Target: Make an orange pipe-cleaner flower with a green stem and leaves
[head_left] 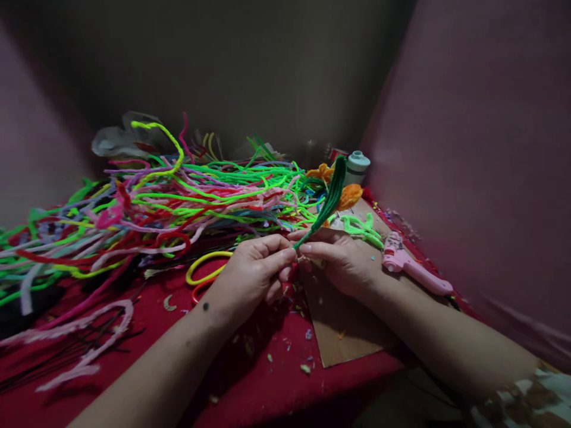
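A dark green pipe-cleaner leaf (332, 193) rises, tilted to the right, from between my two hands. My left hand (263, 264) pinches its lower tip between thumb and fingers. Close beside it, my right hand (341, 258) grips the same narrow end with its thumb and fingers closed. Just behind the leaf shows an orange fuzzy bud (350, 197); I cannot tell whether the two are joined. Yellow and red scissor handles (207, 267) stick out beyond my left wrist.
Many coloured pipe cleaners (214, 190) are heaped at the back left. Under my right hand lies a cardboard sheet (341, 333). A pink glue gun (413, 267) rests right of it, and a pale bottle (357, 166) stands behind. Scraps dot the red cloth (267, 386).
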### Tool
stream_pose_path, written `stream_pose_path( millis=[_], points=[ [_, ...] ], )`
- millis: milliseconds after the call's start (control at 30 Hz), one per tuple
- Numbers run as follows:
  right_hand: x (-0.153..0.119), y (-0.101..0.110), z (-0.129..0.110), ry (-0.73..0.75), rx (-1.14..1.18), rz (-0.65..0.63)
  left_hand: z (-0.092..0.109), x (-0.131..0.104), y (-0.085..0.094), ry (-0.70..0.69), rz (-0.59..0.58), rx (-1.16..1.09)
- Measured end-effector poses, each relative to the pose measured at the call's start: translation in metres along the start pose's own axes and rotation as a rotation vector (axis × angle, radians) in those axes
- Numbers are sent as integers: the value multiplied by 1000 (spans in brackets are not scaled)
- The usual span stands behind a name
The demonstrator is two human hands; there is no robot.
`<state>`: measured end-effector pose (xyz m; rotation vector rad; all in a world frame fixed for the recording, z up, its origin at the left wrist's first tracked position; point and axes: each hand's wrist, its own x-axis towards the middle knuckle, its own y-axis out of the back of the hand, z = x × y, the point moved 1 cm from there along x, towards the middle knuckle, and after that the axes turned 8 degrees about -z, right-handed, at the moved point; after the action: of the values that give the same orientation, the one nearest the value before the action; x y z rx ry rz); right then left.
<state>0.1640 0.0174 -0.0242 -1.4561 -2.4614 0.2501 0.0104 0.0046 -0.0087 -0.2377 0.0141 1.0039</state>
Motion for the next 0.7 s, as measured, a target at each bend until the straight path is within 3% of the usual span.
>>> stream_pose_path(
  millis=[167,433,567,700],
  points=[
    [-3,-3,-1,-70,61,26,-4,0,5,40,-218,-245],
    [-4,-7,1,-19,78,24,-8,2,5,-9,-270,-224],
    [-3,-6,4,-49,83,-11,-6,3,3,-45,-155,-6],
    [-3,-1,7,-20,-28,70,-7,2,-1,-87,64,361]
  ],
)
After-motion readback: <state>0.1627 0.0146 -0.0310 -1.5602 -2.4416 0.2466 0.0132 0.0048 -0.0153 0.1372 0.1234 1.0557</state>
